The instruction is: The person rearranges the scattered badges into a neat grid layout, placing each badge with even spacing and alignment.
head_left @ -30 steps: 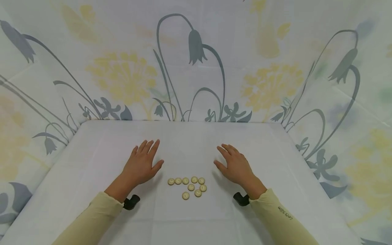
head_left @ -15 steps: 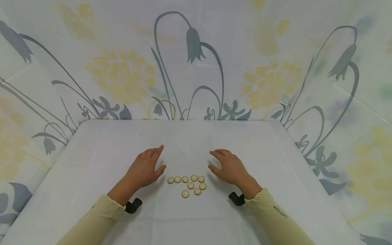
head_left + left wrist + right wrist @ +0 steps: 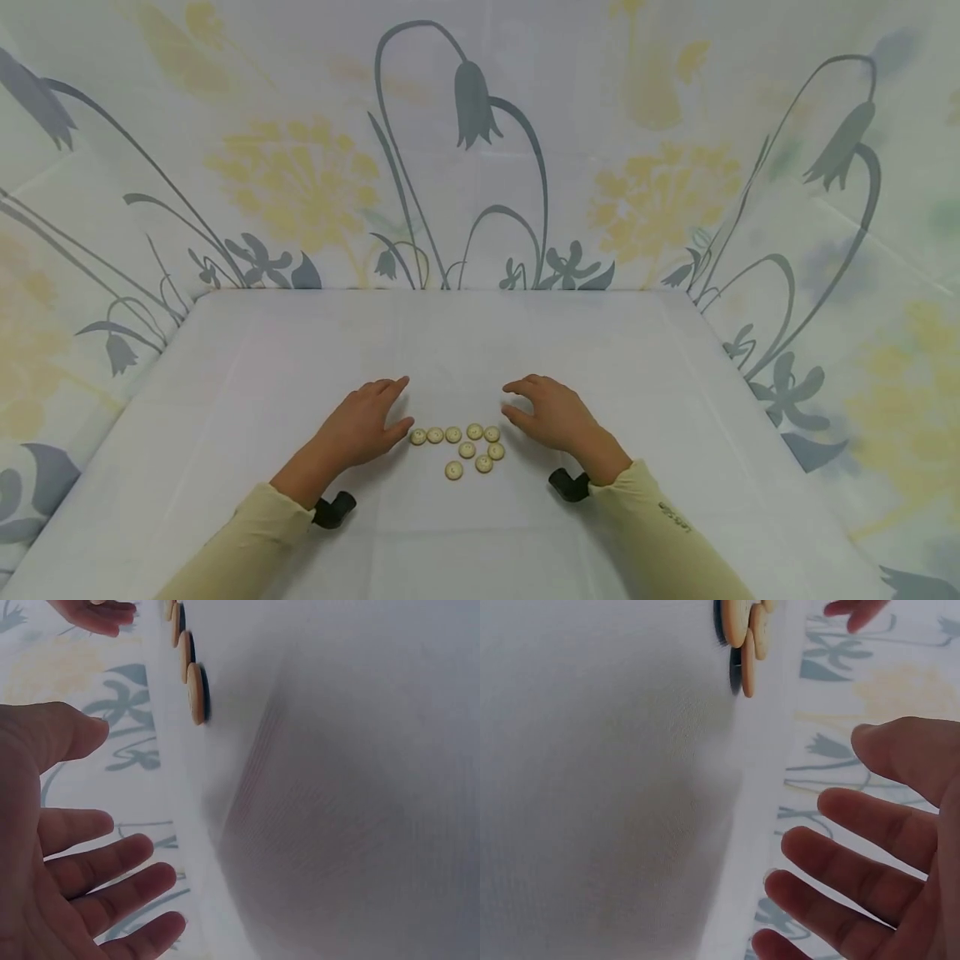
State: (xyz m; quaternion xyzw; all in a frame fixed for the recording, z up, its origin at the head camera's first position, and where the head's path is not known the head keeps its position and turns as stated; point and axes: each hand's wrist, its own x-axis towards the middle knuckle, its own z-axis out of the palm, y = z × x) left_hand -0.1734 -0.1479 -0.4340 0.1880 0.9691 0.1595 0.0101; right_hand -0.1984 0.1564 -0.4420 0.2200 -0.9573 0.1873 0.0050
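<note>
At the left, the left hand (image 3: 358,427) is being held low over the white cloth-covered table (image 3: 225,392), fingers relaxed and slightly spread, nothing gripped; its thumb tip is lying just beside the leftmost of the small round cream-coloured buttons (image 3: 459,447), though contact cannot be told. In the left wrist view the same hand (image 3: 52,847) is seen open-palmed, with the button (image 3: 196,693) edges standing apart from it. The buttons, eight by count, are lying flat in a loose cluster between the two hands: a row of five, with three more nearer the person. At the right, the right hand (image 3: 551,414) is being held with fingers loosely curved and parted, empty, its fingertips (image 3: 832,804) near the rightmost button but apart from it. The step in hand is judged to be the approach, both hands closing on the cluster. The next move is judged to call for a fine pinch on a single thin button, or a gentle slide on the cloth without scattering its neighbours.
</note>
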